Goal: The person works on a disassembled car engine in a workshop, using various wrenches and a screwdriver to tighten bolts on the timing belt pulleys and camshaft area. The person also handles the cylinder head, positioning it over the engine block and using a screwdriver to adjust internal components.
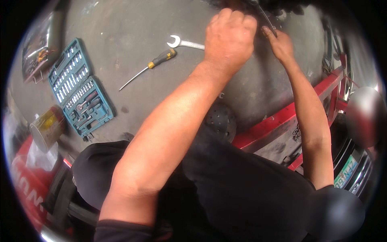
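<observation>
My left hand (231, 36) is closed in a fist at the upper middle, back of the hand up. What it grips, if anything, is hidden. To its right, my right hand (281, 45) is closed on a thin metal bar (266, 17), with the thumb pressed along it. The bar's far end runs into a dark part (282, 8) at the top edge, too dim to make out. On the floor below, an open-end wrench (187, 43) lies partly behind my left hand. A screwdriver (151, 64) with a black and yellow handle lies beside it.
An open teal socket set case (82, 90) lies on the floor at left. Beyond it stands a metal toolbox (38, 52); nearer is a yellowish can (47, 127). A red metal frame (278, 123) crosses at right. A perforated dark shoe (221, 121) shows below my arms.
</observation>
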